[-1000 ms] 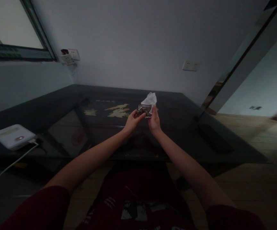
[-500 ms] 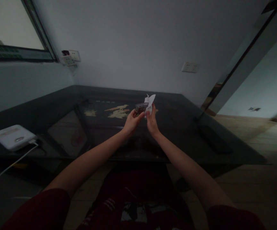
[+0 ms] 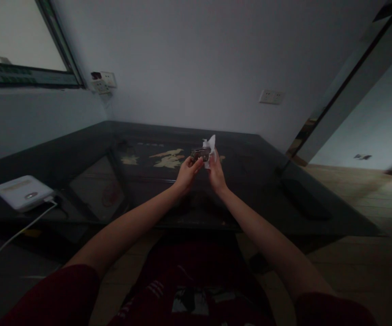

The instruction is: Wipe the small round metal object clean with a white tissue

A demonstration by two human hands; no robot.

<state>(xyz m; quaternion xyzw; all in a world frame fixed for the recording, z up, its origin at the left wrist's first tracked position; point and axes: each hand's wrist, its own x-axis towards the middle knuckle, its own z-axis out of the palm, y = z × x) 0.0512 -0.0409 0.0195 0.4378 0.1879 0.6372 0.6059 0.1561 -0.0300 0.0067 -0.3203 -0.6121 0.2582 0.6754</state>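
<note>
Above the middle of the dark glossy table (image 3: pixel 250 181), my left hand (image 3: pixel 186 174) is closed on a small, dark, see-through box-like object (image 3: pixel 199 154); its exact kind I cannot make out. My right hand (image 3: pixel 217 175) grips a crumpled white tissue (image 3: pixel 211 144) and presses it against the right end of that object. The tissue sticks up above my right fingers. Both hands are close together, and parts of the object are covered by my left thumb and the tissue.
A white box-shaped device (image 3: pixel 22 192) with a plugged-in white cable (image 3: pixel 19 234) sits at the table's left. Toward the right edge lies a dark flat object (image 3: pixel 304 199). Wall sockets (image 3: pixel 271 97) are behind the table, which bears a pale bird-like picture (image 3: pixel 169 158).
The tissue has shifted slightly left and tilted differently against the dark object. My hands stay almost in place, and the whole view has moved a little.
</note>
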